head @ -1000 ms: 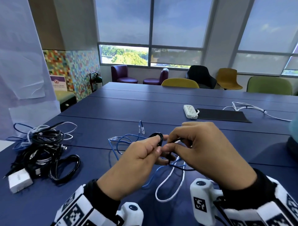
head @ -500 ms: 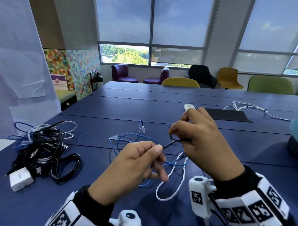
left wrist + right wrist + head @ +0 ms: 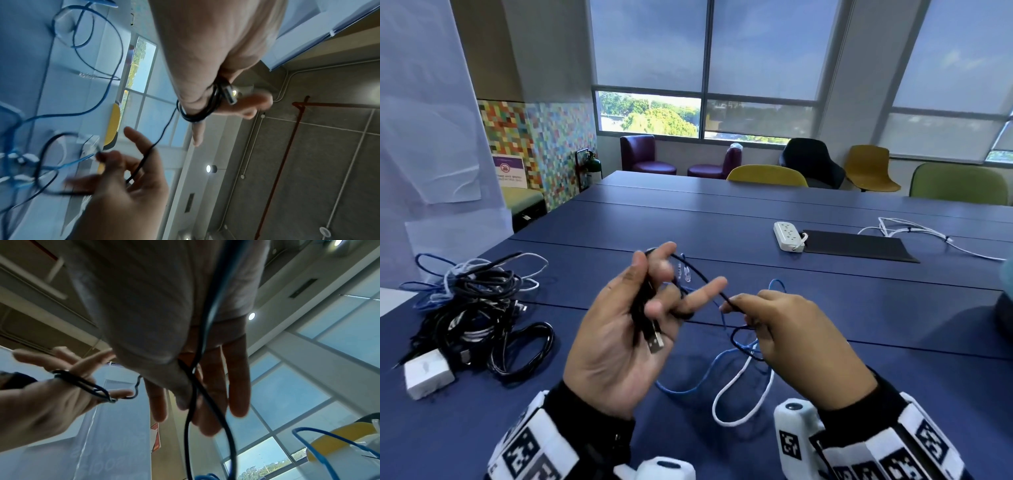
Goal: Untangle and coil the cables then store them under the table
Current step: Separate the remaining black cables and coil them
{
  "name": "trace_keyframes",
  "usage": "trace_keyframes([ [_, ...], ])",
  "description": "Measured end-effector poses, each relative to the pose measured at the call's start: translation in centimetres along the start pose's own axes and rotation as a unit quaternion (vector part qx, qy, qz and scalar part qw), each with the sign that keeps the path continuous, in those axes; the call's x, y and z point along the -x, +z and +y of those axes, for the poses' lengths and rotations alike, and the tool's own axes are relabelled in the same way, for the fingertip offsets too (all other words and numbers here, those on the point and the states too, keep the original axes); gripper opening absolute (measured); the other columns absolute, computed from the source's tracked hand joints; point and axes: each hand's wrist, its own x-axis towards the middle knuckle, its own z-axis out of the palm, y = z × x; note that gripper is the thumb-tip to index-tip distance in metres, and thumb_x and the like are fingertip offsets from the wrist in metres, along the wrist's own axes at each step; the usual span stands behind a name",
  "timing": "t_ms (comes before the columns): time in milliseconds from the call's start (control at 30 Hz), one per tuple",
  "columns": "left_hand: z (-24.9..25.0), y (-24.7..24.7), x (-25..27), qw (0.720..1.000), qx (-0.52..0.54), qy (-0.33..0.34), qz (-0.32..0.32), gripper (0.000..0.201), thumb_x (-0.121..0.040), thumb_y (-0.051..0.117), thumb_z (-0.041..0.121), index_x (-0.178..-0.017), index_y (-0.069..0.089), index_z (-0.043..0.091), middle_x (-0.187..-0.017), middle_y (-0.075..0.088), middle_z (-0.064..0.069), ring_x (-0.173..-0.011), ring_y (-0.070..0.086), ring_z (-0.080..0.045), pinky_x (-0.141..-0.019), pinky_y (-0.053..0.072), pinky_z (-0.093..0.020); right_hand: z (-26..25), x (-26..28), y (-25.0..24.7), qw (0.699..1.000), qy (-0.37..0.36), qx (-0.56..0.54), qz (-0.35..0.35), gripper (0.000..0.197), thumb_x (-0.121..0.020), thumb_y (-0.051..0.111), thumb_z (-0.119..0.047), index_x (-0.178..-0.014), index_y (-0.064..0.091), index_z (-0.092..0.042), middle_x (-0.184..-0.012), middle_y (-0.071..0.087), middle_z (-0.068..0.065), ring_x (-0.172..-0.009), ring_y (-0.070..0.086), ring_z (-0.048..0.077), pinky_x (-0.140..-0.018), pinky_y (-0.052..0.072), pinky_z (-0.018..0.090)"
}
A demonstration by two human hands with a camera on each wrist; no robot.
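Observation:
My left hand [image 3: 654,301] is raised palm up, and a thin black cable [image 3: 702,279] is looped several times round its fingers. The thumb holds the loops, and the cable's USB plug [image 3: 655,342] hangs over the palm. From there the black cable runs taut to my right hand [image 3: 736,308], which pinches it between thumb and fingers. In the left wrist view the coil [image 3: 197,113] and plug [image 3: 230,95] sit at the fingers' base. The cable's slack [image 3: 187,426] hangs below my right hand. A blue cable [image 3: 688,387] and a white cable [image 3: 739,377] lie loose on the table beneath.
A tangled pile of black, white and blue cables [image 3: 472,308] with a white adapter [image 3: 428,373] lies at the left of the blue table [image 3: 859,315]. Farther back are a white power strip [image 3: 789,236], a black mat [image 3: 859,245] and another white cable [image 3: 914,233]. Chairs line the far side.
My left hand has turned palm up and risen, with the black cable now wound round its fingers. My right hand has dropped lower and to the right, drawing the cable taut.

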Motion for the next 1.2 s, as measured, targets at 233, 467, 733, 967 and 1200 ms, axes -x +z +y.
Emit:
trace_keyframes([
  [233, -0.5, -0.9, -1.7, 0.990, -0.122, 0.075, 0.004, 0.021, -0.102, 0.034, 0.021, -0.109, 0.048, 0.007, -0.127, 0.065, -0.010, -0.107, 0.065, -0.040, -0.100, 0.043, -0.062, -2.6, 1.0, -0.4, 0.994, -0.045, 0.088, 0.043, 0.026, -0.079, 0.052, -0.029, -0.098, 0.066, -0.040, -0.064, 0.052, -0.007, -0.052, 0.057, 0.021, -0.040, 0.045, 0.035],
  [467, -2.3, -1.8, -0.6, 0.894, -0.441, 0.049, -0.056, 0.038, -0.101, 0.044, 0.019, -0.137, 0.040, 0.031, -0.102, 0.075, 0.003, -0.087, 0.074, -0.023, -0.084, 0.045, -0.040, -3.4, 1.1, -3.1, 0.989, -0.101, -0.010, 0.108, 0.016, -0.076, 0.059, -0.013, -0.081, 0.070, -0.025, -0.070, 0.055, -0.009, -0.065, 0.053, 0.016, -0.057, 0.045, 0.028],
  [733, -1.9, -1.2, 0.3, 0.728, -0.666, 0.077, -0.142, 0.043, -0.101, 0.041, 0.028, -0.144, 0.041, 0.026, -0.057, 0.058, 0.006, -0.050, 0.050, -0.004, -0.062, 0.044, -0.013, -0.7, 0.5, -3.6, 0.976, -0.120, -0.097, 0.152, 0.040, -0.073, 0.063, 0.009, -0.099, 0.077, -0.018, -0.088, 0.068, -0.009, -0.077, 0.061, 0.005, -0.073, 0.043, 0.006],
  [967, -1.1, -0.7, 1.1, 0.869, -0.481, -0.080, -0.081, 0.033, -0.089, 0.064, 0.018, -0.119, 0.064, 0.007, -0.042, 0.043, 0.017, -0.038, 0.041, 0.002, -0.090, 0.054, -0.052, 1.1, 0.2, -4.1, 0.962, -0.075, -0.124, 0.230, 0.042, -0.070, 0.076, 0.017, -0.098, 0.079, -0.014, -0.088, 0.074, -0.007, -0.086, 0.066, 0.001, -0.078, 0.043, 0.000],
  [1200, 0.6, -2.2, 1.4, 0.959, -0.154, -0.184, -0.151, 0.032, -0.094, 0.055, 0.018, -0.109, 0.063, -0.008, -0.040, 0.022, 0.008, -0.031, 0.016, -0.004, -0.084, 0.052, -0.057, 1.3, 0.0, -3.1, 0.949, -0.062, -0.180, 0.251, 0.047, -0.070, 0.069, 0.026, -0.093, 0.079, -0.014, -0.089, 0.070, -0.002, -0.081, 0.065, 0.001, -0.074, 0.044, 0.002],
])
